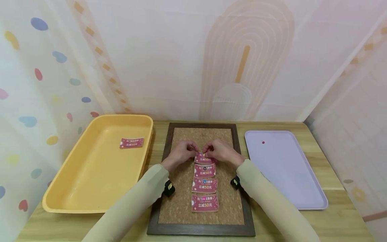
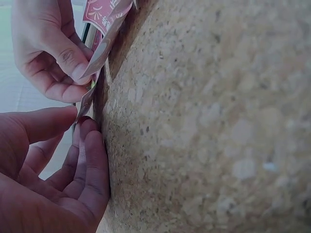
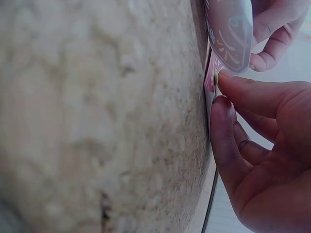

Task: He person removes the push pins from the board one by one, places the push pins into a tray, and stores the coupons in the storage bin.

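A red-pink paper coupon lies near the upper middle of a framed corkboard. My left hand pinches its upper left edge between thumb and fingers. From the other side, my right hand pinches a small yellow pushpin against the coupon's upper part; its point is hidden. In the left wrist view, the coupon curves up from the cork near both hands. Below it, three like coupons run down in a column, bearing a black pushpin, a blue pushpin and a pink pushpin.
At left stands a yellow tray with one loose coupon in it. On the right lies a pale purple tray holding a small red pushpin. A patterned curtain hangs behind the wooden table.
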`<state>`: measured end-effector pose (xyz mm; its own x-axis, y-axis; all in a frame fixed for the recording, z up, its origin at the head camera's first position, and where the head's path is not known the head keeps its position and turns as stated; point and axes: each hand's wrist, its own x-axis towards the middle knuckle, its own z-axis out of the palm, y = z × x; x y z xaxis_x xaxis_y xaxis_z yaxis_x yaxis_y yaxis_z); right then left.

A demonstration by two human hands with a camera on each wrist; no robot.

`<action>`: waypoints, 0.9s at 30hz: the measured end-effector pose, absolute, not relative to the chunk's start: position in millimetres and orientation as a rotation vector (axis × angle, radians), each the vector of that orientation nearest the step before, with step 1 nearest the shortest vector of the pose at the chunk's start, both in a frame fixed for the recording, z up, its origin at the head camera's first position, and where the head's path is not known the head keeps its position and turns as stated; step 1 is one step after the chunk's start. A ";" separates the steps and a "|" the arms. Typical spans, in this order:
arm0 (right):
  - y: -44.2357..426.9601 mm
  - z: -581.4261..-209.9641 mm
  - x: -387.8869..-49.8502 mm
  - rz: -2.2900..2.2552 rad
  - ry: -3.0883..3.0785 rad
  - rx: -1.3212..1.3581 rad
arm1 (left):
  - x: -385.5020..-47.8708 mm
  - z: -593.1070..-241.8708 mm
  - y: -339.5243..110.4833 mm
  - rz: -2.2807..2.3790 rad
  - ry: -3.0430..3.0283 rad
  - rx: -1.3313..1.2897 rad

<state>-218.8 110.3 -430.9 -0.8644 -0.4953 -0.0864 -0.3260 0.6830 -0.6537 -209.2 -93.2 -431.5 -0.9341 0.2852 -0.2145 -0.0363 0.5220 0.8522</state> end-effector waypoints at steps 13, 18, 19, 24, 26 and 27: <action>107.4 -428.0 -221.1 -0.934 2.631 -0.609 | -213.2 -430.3 -93.3 1.353 2.466 0.139; 106.7 -428.0 -221.7 -0.939 2.627 -0.623 | -213.3 -429.8 -93.0 1.363 2.457 0.130; 106.6 -428.1 -222.0 -0.937 2.628 -0.625 | -213.2 -429.7 -93.0 1.366 2.454 0.128; 106.4 -428.7 -222.6 -0.911 2.638 -0.629 | -212.8 -429.8 -92.7 1.373 2.453 0.130; 106.3 -429.1 -222.6 -0.899 2.645 -0.633 | -212.9 -430.1 -92.7 1.375 2.455 0.135; 106.3 -429.1 -222.5 -0.892 2.649 -0.639 | -213.0 -430.2 -92.7 1.378 2.453 0.136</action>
